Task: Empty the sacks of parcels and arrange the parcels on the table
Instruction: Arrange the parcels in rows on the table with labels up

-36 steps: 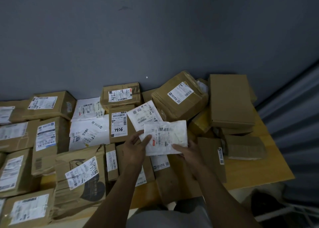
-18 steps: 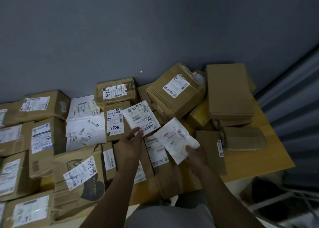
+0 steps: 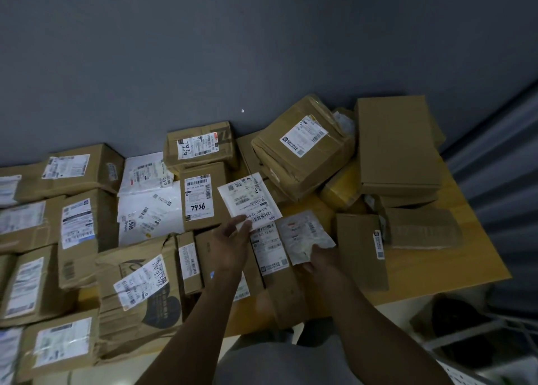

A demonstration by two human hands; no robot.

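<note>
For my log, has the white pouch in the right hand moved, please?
Yes: the white pouch moved right and down, away from the box marked 7936.

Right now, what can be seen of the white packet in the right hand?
The white packet looks like a flat, crinkled plastic mailer, printed label facing up. It sits askew over a brown box, its far corner beside a larger white packet. The right hand grips its near edge.

We note the left hand [image 3: 231, 246] pinching the near corner of a flat white labelled mailer [image 3: 249, 198]. Right hand [image 3: 323, 261] grips a small crumpled white pouch [image 3: 302, 234] just beside it. A tilted brown cardboard box [image 3: 302, 145] sits behind, on the yellow wooden table [image 3: 471, 262].
</note>
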